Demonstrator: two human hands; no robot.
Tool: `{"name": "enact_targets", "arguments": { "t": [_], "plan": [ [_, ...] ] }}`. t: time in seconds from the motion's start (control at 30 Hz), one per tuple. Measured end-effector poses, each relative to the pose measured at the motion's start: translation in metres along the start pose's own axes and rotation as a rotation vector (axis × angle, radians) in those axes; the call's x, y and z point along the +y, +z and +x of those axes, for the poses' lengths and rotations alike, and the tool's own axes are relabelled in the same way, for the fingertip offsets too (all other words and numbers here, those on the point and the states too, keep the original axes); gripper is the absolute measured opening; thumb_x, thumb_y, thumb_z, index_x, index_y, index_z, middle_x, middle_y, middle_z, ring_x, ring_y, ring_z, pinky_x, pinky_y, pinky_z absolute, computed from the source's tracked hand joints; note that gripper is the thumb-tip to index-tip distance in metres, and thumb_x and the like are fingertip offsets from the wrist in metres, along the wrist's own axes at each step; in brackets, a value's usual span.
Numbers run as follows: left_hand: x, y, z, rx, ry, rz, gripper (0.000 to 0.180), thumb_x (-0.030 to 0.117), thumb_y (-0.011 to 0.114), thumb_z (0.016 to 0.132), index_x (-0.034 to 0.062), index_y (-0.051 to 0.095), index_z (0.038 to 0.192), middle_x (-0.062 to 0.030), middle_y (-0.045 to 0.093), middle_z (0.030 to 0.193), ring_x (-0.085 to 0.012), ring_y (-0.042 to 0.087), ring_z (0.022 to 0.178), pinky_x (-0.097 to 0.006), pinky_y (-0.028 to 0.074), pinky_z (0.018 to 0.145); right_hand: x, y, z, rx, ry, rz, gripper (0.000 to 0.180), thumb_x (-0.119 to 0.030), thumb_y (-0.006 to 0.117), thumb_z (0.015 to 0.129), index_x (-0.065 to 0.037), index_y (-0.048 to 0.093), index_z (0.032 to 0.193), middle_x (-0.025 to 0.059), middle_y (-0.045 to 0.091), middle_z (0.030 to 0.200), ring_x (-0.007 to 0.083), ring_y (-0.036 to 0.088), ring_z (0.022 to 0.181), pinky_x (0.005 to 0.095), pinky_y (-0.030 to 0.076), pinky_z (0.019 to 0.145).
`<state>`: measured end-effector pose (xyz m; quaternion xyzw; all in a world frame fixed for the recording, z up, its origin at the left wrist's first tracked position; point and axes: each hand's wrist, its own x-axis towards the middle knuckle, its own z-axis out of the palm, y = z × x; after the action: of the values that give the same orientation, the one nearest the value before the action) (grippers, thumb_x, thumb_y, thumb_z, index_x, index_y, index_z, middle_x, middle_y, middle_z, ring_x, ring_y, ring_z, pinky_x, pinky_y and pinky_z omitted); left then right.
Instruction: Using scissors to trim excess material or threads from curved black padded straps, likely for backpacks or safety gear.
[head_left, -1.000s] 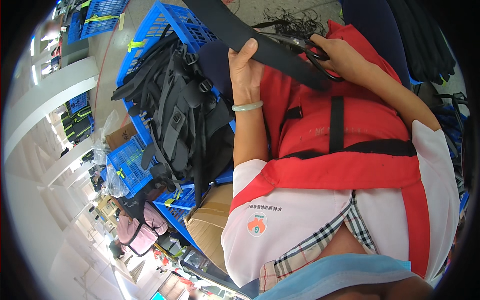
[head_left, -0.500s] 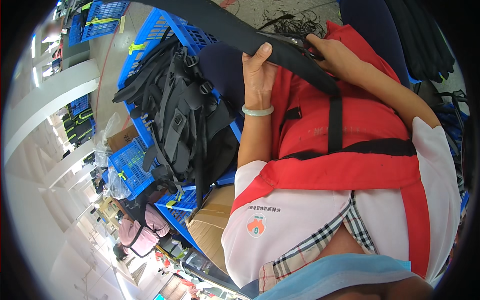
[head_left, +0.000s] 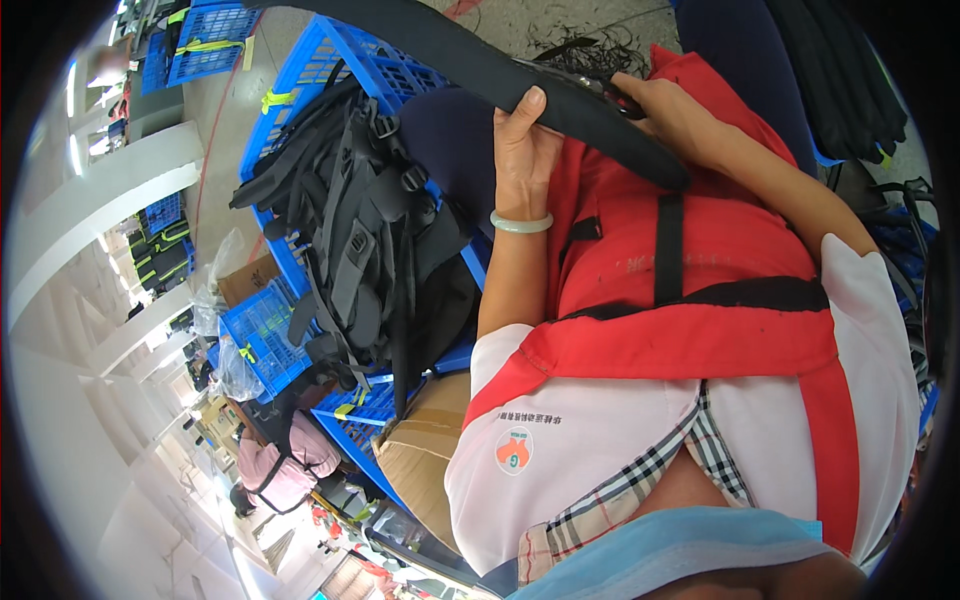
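Strap [head_left: 560, 95] now lower across left hand [head_left: 525, 150]

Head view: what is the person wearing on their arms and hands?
Both hands are bare, no gloves. The left hand has a pale green bangle at the wrist. The right hand shows no jewellery. Short white sleeves with red trim cover the upper arms; forearms are uncovered.

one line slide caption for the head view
Both hands, left and right, hold a black padded strap beside blue crates of black bags.
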<state>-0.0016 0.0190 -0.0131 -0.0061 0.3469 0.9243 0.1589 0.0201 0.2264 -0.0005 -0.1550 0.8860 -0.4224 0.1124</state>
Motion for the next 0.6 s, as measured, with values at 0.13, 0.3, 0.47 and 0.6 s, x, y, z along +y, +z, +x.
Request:
{"name": "enact_targets", "arguments": {
  "t": [0.13,0.3,0.47,0.6],
  "plan": [
    [-0.002,0.009,0.0,0.034,-0.028,-0.015,0.026,0.002,0.068,0.082,0.0028,0.058,0.107,-0.0102,0.065,0.101,-0.0243,0.065,0.093,-0.039,0.054,0.086,0.005,0.003,-0.001,0.068,-0.049,0.05,0.034,-0.024,0.064,0.085,0.001,0.05,0.102,0.0255,0.063,0.086,0.0434,0.061,0.085,0.0473,0.048,0.071],
    [-0.004,0.014,0.0,0.032,-0.064,-0.036,0.027,0.003,0.067,0.083,0.0025,0.057,0.108,-0.0101,0.064,0.102,-0.0247,0.064,0.094,-0.039,0.053,0.087,0.005,0.004,-0.001,0.066,0.004,0.034,0.035,-0.025,0.065,0.084,0.002,0.051,0.1,0.0247,0.063,0.085,0.0434,0.061,0.085,0.0473,0.048,0.07],
    [-0.008,0.015,0.0,0.039,-0.075,-0.059,0.027,0.004,0.067,0.084,0.003,0.057,0.108,-0.0096,0.064,0.103,-0.025,0.064,0.096,-0.039,0.053,0.088,0.004,-0.003,-0.002,0.043,0.028,0.064,0.035,-0.027,0.067,0.084,0.002,0.052,0.096,0.026,0.061,0.084,0.0442,0.06,0.083,0.0474,0.046,0.068],
    [-0.011,0.014,0.003,0.067,-0.07,-0.034,0.028,0.005,0.067,0.084,0.0041,0.057,0.11,-0.0092,0.063,0.104,-0.023,0.063,0.094,-0.038,0.052,0.088,0.017,-0.003,-0.002,0.085,0.018,0.103,0.04,-0.033,0.068,0.084,0.002,0.052,0.096,0.0264,0.06,0.084,0.044,0.06,0.082,0.0462,0.046,0.066]
  ]
}}
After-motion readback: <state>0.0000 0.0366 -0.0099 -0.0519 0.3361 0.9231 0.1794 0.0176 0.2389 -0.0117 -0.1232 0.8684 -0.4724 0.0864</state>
